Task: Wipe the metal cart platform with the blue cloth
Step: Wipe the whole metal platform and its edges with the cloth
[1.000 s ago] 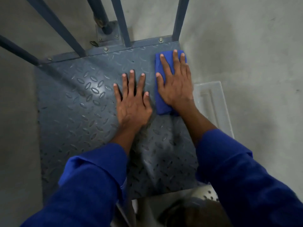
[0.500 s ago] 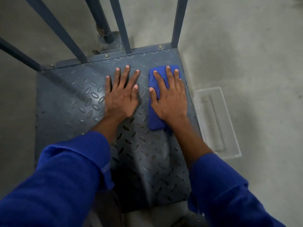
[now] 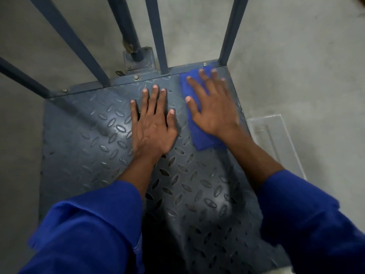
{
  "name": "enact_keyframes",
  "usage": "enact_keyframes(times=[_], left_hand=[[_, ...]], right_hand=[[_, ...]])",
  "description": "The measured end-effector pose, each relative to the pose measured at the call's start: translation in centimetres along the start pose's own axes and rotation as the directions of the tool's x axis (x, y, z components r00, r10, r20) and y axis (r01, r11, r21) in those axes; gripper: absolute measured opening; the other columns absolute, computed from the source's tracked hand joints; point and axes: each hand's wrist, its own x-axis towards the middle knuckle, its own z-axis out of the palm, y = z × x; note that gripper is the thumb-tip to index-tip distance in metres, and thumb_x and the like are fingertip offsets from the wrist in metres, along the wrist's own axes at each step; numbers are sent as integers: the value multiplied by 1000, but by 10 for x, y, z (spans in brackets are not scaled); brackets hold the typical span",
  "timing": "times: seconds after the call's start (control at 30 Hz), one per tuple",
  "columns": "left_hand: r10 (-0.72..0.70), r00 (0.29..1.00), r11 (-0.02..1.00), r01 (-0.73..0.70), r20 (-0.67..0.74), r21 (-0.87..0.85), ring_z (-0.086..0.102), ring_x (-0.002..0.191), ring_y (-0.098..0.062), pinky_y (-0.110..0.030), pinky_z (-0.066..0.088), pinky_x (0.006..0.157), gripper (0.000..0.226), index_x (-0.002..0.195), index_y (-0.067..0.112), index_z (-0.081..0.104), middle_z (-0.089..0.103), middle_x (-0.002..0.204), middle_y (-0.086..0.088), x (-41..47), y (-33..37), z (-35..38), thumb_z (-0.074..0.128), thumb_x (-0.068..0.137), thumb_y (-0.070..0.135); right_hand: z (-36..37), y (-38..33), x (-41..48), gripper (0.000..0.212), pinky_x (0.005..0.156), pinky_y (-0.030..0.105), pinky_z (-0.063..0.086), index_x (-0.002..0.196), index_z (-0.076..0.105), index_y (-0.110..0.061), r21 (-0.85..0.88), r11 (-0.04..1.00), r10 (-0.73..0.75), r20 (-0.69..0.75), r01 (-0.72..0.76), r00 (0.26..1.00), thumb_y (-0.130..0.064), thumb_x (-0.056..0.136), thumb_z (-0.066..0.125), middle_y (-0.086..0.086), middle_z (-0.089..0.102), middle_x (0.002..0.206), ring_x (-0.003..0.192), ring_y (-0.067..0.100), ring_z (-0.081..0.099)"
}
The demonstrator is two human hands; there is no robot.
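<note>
The person is bent over the cart platform [image 3: 83, 147], a dark metal floor with little raised bumps all over it. The blue cloth [image 3: 199, 133] lies flat on it, up at about one o'clock, close to the far right corner by the rail posts [image 3: 231, 30]. The right hand [image 3: 213, 107] lies on top of the cloth with fingers spread wide and flat. It is pressing down, not pinching or gripping. The hand looks blurry, so I think it is sliding. The left hand [image 3: 152, 125] is at about twelve o'clock, just beside the cloth. It is open and flat too, holding nothing, and seems to prop the person up.

To do this wipe well, I think the palm should push down hard, because dirt can hide between the bumps. The cloth should go right into the corner and along the edge under the posts. Long, straight strokes that overlap would miss less. The big left part, at nine o'clock, and the near part, at six o'clock, look like they need wiping as well. A clear plastic tray [image 3: 276, 139] sits on the concrete at three o'clock, off the platform.
</note>
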Motion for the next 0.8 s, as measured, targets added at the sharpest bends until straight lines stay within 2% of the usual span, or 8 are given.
enact_keyframes(times=[0.1, 0.2, 0.27, 0.37, 0.43, 0.57, 0.7, 0.8], left_hand=[[-1, 1000, 1000, 1, 4, 7, -1, 166, -21, -55, -2, 133, 69, 170, 19, 15, 7, 179, 0, 1, 1, 2, 16, 107, 46], [1, 1000, 1000, -1, 0, 14, -3, 166, -21, -56, -1, 133, 68, 171, 21, 13, 5, 179, 0, 1, 1, 2, 16, 108, 47], [5, 1000, 1000, -5, -9, 16, -2, 166, -22, -56, -1, 133, 68, 171, 21, 14, 6, 179, 0, 0, 1, 3, 17, 108, 47], [6, 1000, 1000, -6, -7, 12, -1, 166, -22, -56, -1, 133, 67, 170, 20, 15, 7, 179, 0, 0, 1, 2, 18, 108, 46], [5, 1000, 1000, -5, -2, 20, -2, 166, -22, -56, 0, 133, 68, 170, 19, 15, 6, 179, -1, 0, 2, 1, 17, 108, 47], [-1, 1000, 1000, 1, 4, 20, -2, 166, -23, -55, -2, 133, 68, 171, 20, 13, 5, 179, -1, 0, 2, 0, 15, 108, 48], [3, 1000, 1000, -3, -6, 15, -1, 166, -24, -56, -1, 133, 68, 170, 19, 16, 7, 179, -2, -2, 3, -1, 18, 108, 47], [5, 1000, 1000, -5, -10, 17, 0, 166, -24, -56, 0, 133, 67, 170, 20, 16, 7, 179, -1, 0, 3, 0, 18, 109, 48]], right_hand=[[3, 2, -4, 65, 134, 53, 21, 164, 43, -22, 57, 978, -202, 34, 199, 979, -55, 108, 34, 11, 34, 173, 163, 36, 25], [-2, 19, -2, 69, 126, 55, 37, 161, 48, -14, 32, 979, 202, -138, -200, 970, -56, 107, 34, 22, 40, 168, 155, 44, 40], [-6, 6, -4, 75, 127, 54, 31, 166, 38, -14, -31, 932, 359, -62, -361, 931, -58, 106, 24, 24, 31, 172, 157, 46, 33], [-10, -22, -3, 74, 134, 53, 12, 170, 24, -18, -24, 993, 119, 106, -117, 987, -56, 107, 22, 19, 17, 178, 165, 41, 11], [-9, -16, 1, 72, 134, 51, 16, 169, 29, -20, 28, 1000, -1, 125, -3, 992, -57, 107, 26, 15, 20, 178, 166, 37, 13], [-6, 8, -10, 71, 127, 53, 35, 163, 43, -13, 50, 946, 323, -118, -319, 939, -55, 107, 34, 21, 34, 171, 160, 42, 30], [-2, -22, -31, 70, 135, 49, 12, 169, 29, -19, 3, 1000, 20, 54, -21, 998, -55, 109, 28, 12, 21, 178, 167, 33, 12], [-5, -4, -27, 76, 135, 53, 15, 168, 33, -20, 26, 958, 286, -56, -285, 957, -59, 104, 25, 15, 24, 176, 165, 36, 18]])
